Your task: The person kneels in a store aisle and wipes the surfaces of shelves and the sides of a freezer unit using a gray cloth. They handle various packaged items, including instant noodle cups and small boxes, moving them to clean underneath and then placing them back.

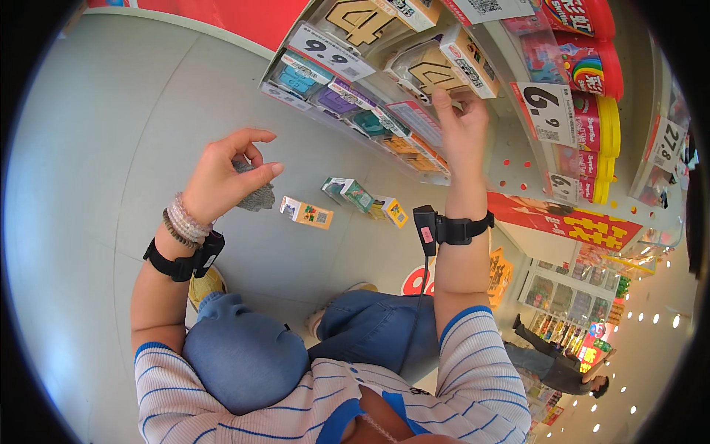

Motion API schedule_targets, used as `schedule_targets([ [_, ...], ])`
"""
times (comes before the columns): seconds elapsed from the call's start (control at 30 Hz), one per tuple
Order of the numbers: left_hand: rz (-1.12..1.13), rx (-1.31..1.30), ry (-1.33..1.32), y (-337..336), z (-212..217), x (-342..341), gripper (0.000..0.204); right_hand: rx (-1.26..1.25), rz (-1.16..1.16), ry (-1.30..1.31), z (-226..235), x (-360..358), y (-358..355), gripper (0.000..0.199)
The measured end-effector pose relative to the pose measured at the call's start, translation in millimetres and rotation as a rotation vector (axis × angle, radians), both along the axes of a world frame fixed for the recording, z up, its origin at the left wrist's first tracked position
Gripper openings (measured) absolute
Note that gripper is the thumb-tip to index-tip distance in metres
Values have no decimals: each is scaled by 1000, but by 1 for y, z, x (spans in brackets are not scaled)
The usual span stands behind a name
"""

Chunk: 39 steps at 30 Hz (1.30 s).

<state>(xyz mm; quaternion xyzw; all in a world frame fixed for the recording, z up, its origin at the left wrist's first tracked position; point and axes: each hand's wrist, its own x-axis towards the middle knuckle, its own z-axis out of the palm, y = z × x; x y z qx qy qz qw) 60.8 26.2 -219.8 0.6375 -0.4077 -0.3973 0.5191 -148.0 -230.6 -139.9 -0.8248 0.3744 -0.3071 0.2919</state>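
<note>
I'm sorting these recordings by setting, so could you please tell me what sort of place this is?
Most likely a retail shop: there are large price tags, yellow-lidded pink tubs and displayed boxes.

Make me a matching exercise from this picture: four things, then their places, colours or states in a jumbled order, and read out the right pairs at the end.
Column one
1. Left hand
2. Right hand
3. Jeans
4. Bracelets

Column two
A. Blue
B. Fingertips at a clear package with a gold-coloured figure
C. Beaded, around one wrist
D. Fingers curled about a soft-looking grey bundle

Right pairs: 1-D, 2-B, 3-A, 4-C.
</note>
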Motion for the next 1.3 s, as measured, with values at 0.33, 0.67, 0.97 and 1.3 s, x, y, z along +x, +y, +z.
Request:
schedule_targets([
  [0.33, -353, 232, -315, 6, -81, -22, 56, 133, 156, -121, -2, 36, 8, 51],
  [0.67, -644, 330, -447, -1, -136, -68, 100, -316, 43, -84, -1, 12, 35, 67],
  [0.97, -525, 334, -133, -8, -161, -85, 49, -280, 483, 39, 17, -28, 91, 22],
  [1.3, -294, -242, 429, -9, 1, -41, 55, 567, 469, 326, 21, -19, 115, 74],
])
